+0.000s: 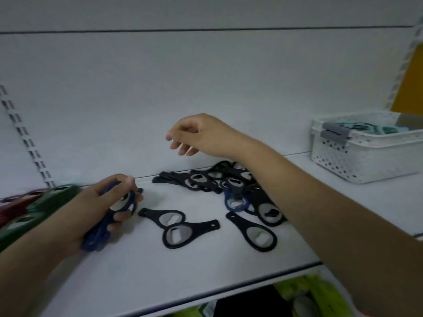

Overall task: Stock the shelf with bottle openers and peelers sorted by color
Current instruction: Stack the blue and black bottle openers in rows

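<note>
Left hand: the left hand (107,202) grips a bunch of dark blue plastic bottle openers with metal inserts (107,221), fingers curled round them, just above the white shelf board (174,268).
Right hand: the right hand (201,135) hovers over the back of the shelf, fingers loosely curled and apart, holding nothing.
Black pile: a loose heap of black plastic bottle openers with grey metal inserts (219,179) lies mid-shelf under the right forearm; 3 more lie apart in front, the nearest being (187,233).
Stray blue: 1 dark blue bottle opener (235,202) sits in the black heap, partly under black ones.
Sorted rows: green bottle openers (45,202) and red bottle openers (16,202) lie at the shelf's left end, blurred, count unclear.
Basket: a white perforated plastic basket with grey clips (357,156) stands at the right, holding teal items that I cannot identify.
Risk 1: pulling the stray blue one out would likely drag black ones along and scatter them toward the front edge.
Risk 2: the full left-hand bunch may slip if more are added.
Risk 3: dark blue and black look alike in this dim light, so a mis-sort is easy.
Surface: smooth white shelf with a raised front lip, white back panel, slotted uprights.
Room: a yellow wall at far right; yellow-green goods on the shelf below.
</note>
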